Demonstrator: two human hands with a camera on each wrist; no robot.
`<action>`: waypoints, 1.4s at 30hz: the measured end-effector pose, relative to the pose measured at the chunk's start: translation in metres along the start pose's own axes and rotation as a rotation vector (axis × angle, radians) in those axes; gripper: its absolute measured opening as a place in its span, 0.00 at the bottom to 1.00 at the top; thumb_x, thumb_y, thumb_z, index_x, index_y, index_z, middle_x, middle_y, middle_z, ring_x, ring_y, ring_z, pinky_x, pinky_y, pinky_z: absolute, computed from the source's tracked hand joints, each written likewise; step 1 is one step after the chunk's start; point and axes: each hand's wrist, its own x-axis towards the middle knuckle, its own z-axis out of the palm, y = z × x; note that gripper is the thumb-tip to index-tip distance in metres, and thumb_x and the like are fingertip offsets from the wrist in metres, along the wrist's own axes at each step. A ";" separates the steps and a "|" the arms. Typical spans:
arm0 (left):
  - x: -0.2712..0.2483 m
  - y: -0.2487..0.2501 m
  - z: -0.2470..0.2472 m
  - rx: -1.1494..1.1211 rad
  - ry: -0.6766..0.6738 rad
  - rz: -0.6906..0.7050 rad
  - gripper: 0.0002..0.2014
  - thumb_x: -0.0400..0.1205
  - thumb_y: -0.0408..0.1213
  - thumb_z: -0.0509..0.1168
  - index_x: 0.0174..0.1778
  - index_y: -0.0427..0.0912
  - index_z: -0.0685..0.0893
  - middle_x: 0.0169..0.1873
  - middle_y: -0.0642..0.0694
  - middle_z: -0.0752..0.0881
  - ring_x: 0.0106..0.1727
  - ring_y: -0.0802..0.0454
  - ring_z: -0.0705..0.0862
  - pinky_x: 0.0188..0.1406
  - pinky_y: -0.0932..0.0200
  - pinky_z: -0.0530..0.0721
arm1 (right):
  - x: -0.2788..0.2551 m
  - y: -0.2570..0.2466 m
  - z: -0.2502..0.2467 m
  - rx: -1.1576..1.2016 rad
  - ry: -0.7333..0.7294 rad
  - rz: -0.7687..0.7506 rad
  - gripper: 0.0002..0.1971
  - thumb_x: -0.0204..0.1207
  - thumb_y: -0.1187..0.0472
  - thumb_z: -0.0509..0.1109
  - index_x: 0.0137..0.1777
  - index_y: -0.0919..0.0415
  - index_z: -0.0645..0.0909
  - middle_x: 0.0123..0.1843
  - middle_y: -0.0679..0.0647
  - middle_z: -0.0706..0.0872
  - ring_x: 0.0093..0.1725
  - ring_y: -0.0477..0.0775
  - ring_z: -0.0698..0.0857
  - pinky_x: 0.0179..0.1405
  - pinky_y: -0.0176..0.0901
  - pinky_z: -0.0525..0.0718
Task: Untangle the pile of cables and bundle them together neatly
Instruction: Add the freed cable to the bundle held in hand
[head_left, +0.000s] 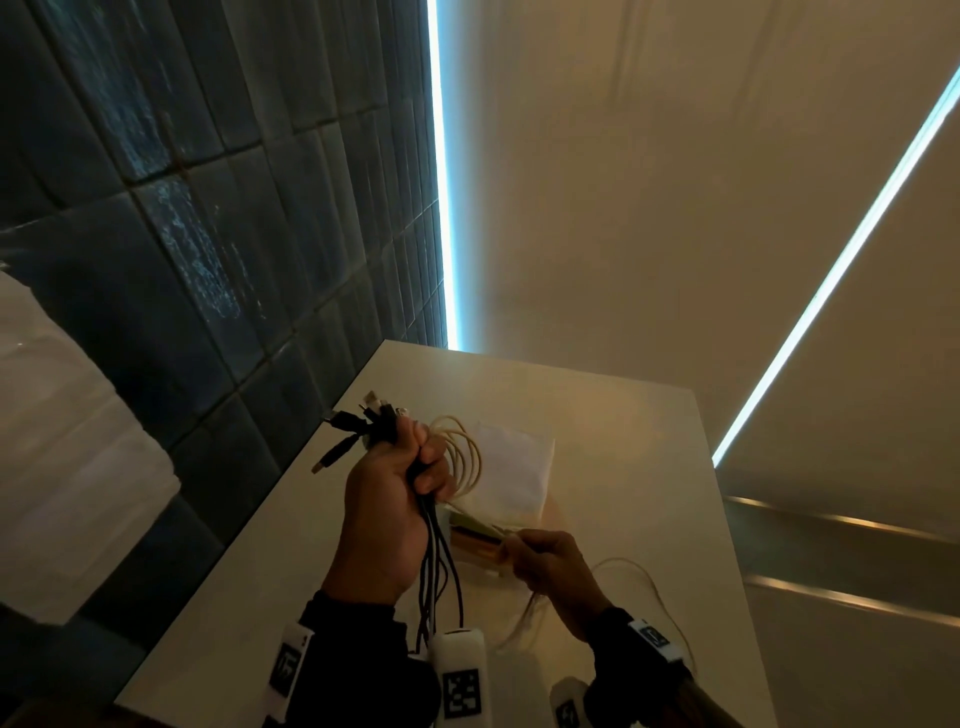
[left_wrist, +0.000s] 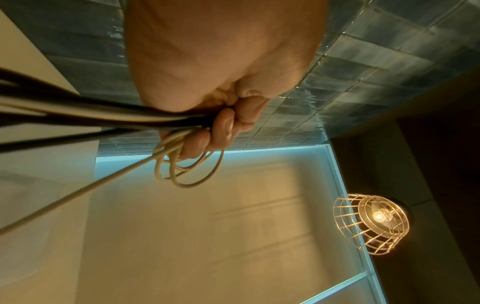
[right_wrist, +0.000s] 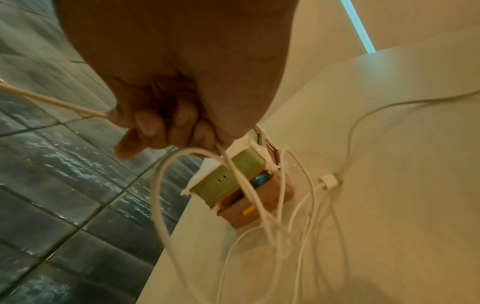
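Coiling thin white cable (left_wrist: 166, 144): left hand (head_left: 384, 514) fists it with black cable bundle (head_left: 427, 519); right hand (head_left: 553, 569), pinching slack, should feed even loops.

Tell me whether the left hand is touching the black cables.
Touching. The head view shows the left hand gripping the black cables, fingers curled round them.
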 end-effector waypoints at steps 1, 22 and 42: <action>0.000 0.000 0.000 0.014 0.006 -0.004 0.15 0.87 0.40 0.52 0.35 0.43 0.72 0.26 0.50 0.70 0.22 0.58 0.64 0.22 0.63 0.66 | 0.002 0.003 0.001 -0.014 0.010 0.006 0.15 0.83 0.60 0.66 0.37 0.67 0.87 0.24 0.43 0.74 0.27 0.44 0.68 0.26 0.32 0.66; 0.004 -0.025 -0.009 0.332 0.223 -0.138 0.18 0.89 0.39 0.52 0.33 0.41 0.73 0.25 0.46 0.75 0.24 0.54 0.70 0.24 0.59 0.66 | 0.009 -0.055 0.013 0.253 0.107 -0.187 0.06 0.77 0.69 0.69 0.46 0.75 0.82 0.29 0.56 0.77 0.26 0.48 0.72 0.24 0.38 0.69; -0.001 0.004 0.005 0.012 0.054 0.047 0.15 0.87 0.42 0.53 0.34 0.43 0.70 0.26 0.50 0.68 0.23 0.56 0.64 0.23 0.61 0.68 | 0.010 0.001 -0.006 0.069 0.005 -0.081 0.13 0.75 0.57 0.74 0.38 0.70 0.86 0.28 0.49 0.79 0.31 0.44 0.74 0.32 0.32 0.73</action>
